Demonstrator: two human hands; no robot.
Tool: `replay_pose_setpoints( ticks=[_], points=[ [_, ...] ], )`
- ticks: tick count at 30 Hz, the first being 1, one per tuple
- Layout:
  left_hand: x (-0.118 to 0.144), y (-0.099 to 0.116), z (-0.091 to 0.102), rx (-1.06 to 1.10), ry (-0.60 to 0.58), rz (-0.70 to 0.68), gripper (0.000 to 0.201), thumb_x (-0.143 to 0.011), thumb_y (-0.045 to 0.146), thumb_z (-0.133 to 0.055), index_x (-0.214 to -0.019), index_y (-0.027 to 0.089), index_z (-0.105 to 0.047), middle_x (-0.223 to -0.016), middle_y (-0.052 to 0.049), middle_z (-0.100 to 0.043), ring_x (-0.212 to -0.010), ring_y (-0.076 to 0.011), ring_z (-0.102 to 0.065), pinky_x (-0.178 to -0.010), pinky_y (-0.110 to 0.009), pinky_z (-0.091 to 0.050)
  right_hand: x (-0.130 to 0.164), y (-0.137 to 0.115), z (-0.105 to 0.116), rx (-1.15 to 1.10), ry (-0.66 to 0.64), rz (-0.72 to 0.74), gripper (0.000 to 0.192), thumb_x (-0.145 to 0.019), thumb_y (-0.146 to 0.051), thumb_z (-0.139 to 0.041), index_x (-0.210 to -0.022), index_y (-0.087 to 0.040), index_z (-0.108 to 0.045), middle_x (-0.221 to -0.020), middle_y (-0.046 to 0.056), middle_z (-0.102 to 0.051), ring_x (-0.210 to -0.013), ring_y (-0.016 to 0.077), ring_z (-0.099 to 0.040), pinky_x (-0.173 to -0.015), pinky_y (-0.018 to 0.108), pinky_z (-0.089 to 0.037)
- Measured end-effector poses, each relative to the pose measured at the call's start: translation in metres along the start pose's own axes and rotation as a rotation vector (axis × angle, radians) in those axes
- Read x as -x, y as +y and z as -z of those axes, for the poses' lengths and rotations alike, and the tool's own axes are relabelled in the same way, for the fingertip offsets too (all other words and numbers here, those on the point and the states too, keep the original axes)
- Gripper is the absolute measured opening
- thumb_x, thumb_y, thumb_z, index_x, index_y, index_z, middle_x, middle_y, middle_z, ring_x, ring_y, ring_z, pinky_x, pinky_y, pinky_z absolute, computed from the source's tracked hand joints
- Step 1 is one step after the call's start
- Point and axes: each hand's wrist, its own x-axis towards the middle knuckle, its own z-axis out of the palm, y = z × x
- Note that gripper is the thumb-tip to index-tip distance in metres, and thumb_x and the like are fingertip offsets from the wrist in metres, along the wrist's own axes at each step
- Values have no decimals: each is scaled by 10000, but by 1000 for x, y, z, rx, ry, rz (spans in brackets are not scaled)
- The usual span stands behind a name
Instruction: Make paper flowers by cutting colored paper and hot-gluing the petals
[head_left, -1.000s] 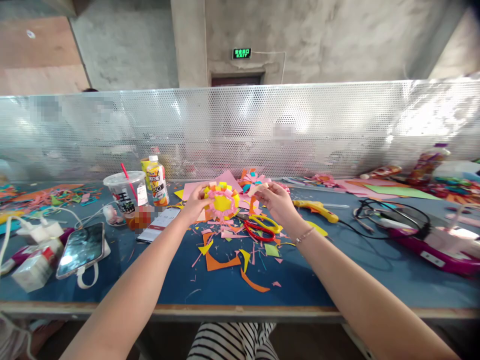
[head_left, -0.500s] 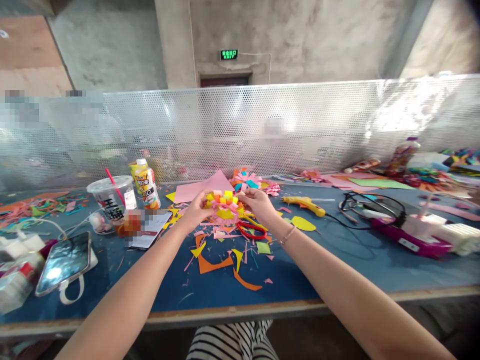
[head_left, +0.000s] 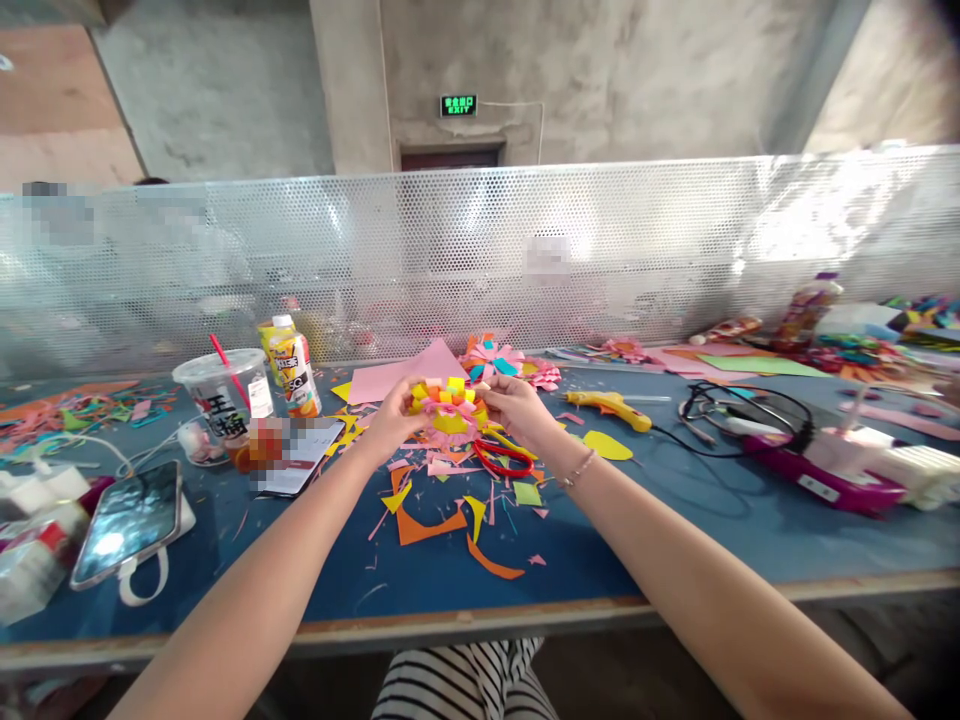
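Between my two hands is a paper flower (head_left: 450,418) with a yellow middle, a pink fringe and yellow and orange loops along its top. My left hand (head_left: 400,415) grips its left edge. On the other side, the fingers of my right hand (head_left: 510,405) pinch its upper right edge. Just below the flower lie scissors with red handles (head_left: 504,460), partly covered. Behind it are a pink paper sheet (head_left: 409,372) and another paper flower (head_left: 493,360) in pink, blue and orange.
A yellow glue gun (head_left: 611,408) lies right of my hands, its cord running to a purple power strip (head_left: 825,480). Paper scraps (head_left: 427,525) are scattered in front. Leftward stand a plastic cup (head_left: 221,400), a bottle (head_left: 292,370) and a phone (head_left: 131,525). A perforated metal screen (head_left: 600,260) borders the back.
The flower has turned slightly in my hands, its yellow middle a little further right. Both hands keep their hold, and the things on the table stay put.
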Motion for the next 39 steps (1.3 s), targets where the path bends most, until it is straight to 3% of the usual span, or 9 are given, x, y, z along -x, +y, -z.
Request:
replay_pose_setpoints(
  ticks=[13,29,33,39],
  points=[
    [-3,-9,1,5,67,16,478,-639,140,-624,-1075,202,-437,-957,-25,-564,-877,-144,-556,-776,-275,-445,6,-7,-2,-92,-137,-96,282,-588,-298,-733,-697,-174,-505,-610,-36,-567,-492,58,-522,-441,173,-405],
    [-2,-5,1,-316,74,-156,381,-640,127,-583,-992,207,-462,-1009,-32,-567,-913,-156,-564,-770,-275,-445,5,-4,-5,84,-38,39,219,-660,-338,-652,-711,-169,-522,-609,-44,-557,-470,33,-477,-442,159,-357],
    [0,0,1,-514,135,-323,338,-626,76,-554,-932,199,-478,-912,-21,-557,-858,-152,-552,-766,-281,-438,5,-2,-1,191,-138,183,162,-702,-312,-607,-753,-178,-532,-680,-13,-603,-606,85,-570,-578,214,-451],
    [1,5,6,-835,266,-790,227,-663,44,-566,-767,204,-441,-873,-28,-557,-889,-176,-509,-793,-340,-431,18,-16,4,638,-440,685,42,-778,-219,-518,-803,-186,-529,-945,75,-621,-925,164,-579,-810,335,-467]
  ],
)
